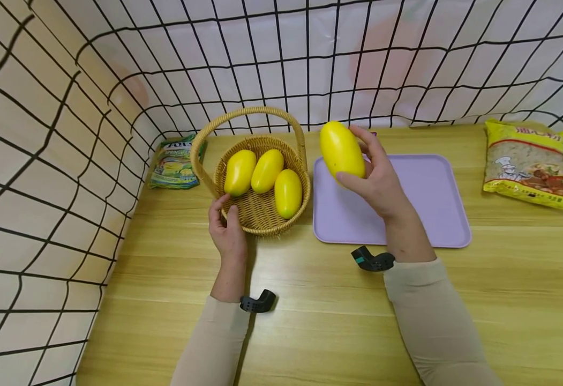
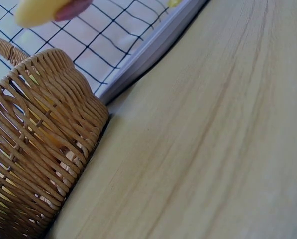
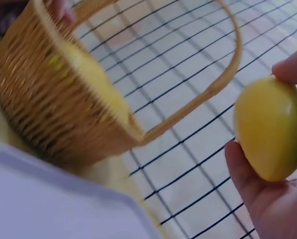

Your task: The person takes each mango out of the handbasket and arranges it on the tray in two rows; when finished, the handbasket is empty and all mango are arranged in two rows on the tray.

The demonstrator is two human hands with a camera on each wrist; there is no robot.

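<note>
My right hand grips a yellow mango between thumb and fingers, raised above the left part of a lilac tray. In the right wrist view the same mango shows up close, with fingers on both sides of it. At the near left rim of a wicker basket, my left hand holds the edge, its thumb over the rim. Three more mangoes lie inside the basket: a left one, a middle one and a right one. The left wrist view shows the basket's woven side, but hides the left hand.
Behind the basket on the left lies a green snack packet. A yellow and clear food bag sits at the far right of the wooden table. Black wire mesh borders the back and left; the basket's tall handle arches upward.
</note>
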